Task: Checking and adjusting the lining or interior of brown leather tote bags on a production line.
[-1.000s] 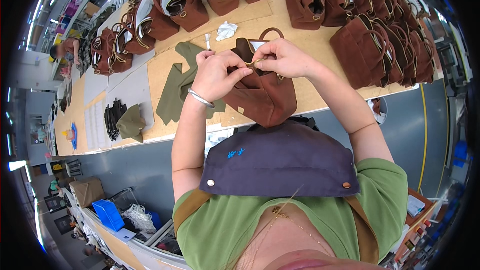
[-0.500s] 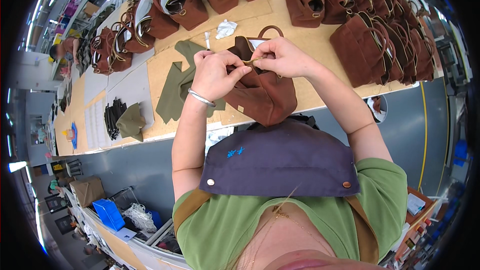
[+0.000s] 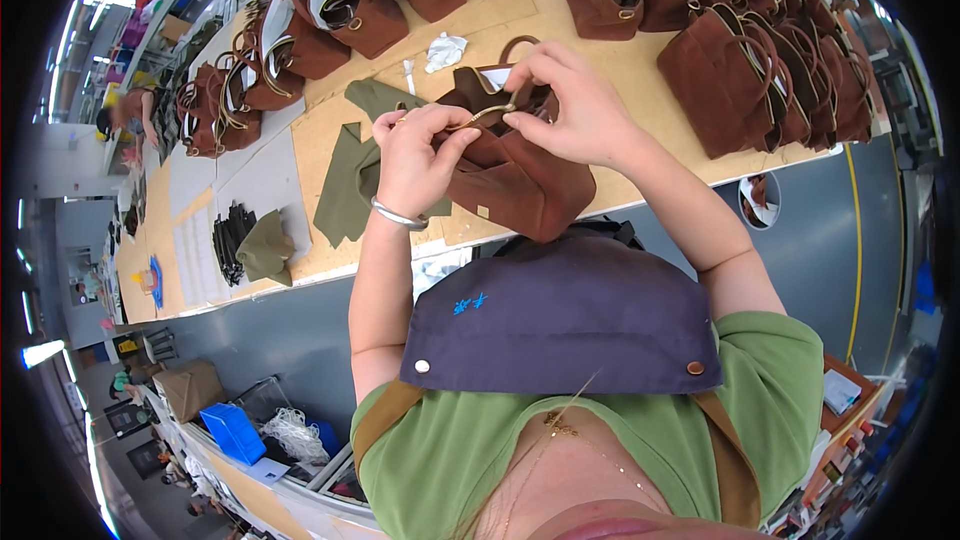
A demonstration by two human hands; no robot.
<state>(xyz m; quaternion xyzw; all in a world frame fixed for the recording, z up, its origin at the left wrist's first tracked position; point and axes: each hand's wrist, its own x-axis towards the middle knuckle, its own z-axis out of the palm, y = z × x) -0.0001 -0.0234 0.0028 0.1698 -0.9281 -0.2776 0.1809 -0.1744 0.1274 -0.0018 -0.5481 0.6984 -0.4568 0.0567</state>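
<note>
A brown handbag with a pale lining stands at the table's near edge, close to my apron. Across its open top runs a gold-toothed zipper, lifted in a curve between my hands. My left hand, with a silver bangle at the wrist, is closed in a pinch on the zipper's left part. The thumb and forefinger of my right hand pinch the zipper further right. One bag handle rises behind my right fingers. Olive cloth pieces lie just left of my left hand.
More brown handbags stand in a row at the far left and in a dense group at the right. White crumpled paper lies beyond the bag. Black strips and an olive piece are on the left. A bin stands past the table edge.
My hands have moved apart along the zipper, the left one shifting left and the right one slightly right. More of the gold teeth now shows between them.
</note>
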